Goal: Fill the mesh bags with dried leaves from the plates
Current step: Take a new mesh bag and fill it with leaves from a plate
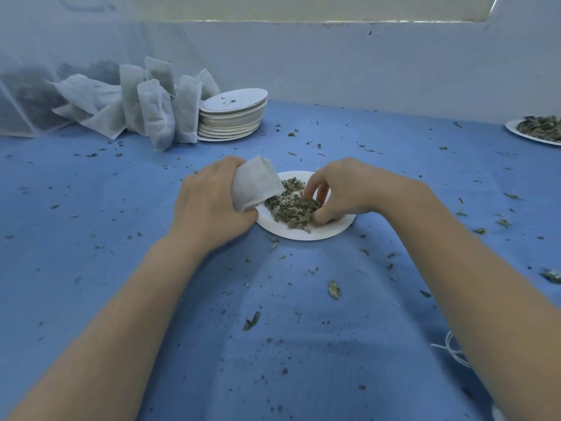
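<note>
On a blue cloth (121, 208), a left hand (212, 205) is gripping a mesh bag (256, 185) over a plate (303, 233) while the right hand (337, 189) is pinching dried leaves (291, 209); crumbs could be spilling past the bag's narrow mouth.

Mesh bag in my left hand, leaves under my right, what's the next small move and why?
Probably pinch up a clump and carry it into the bag. The right hand has its fingers curled into the leaves on the plate, and the left hand holds the bag tipped toward the pile.
</note>
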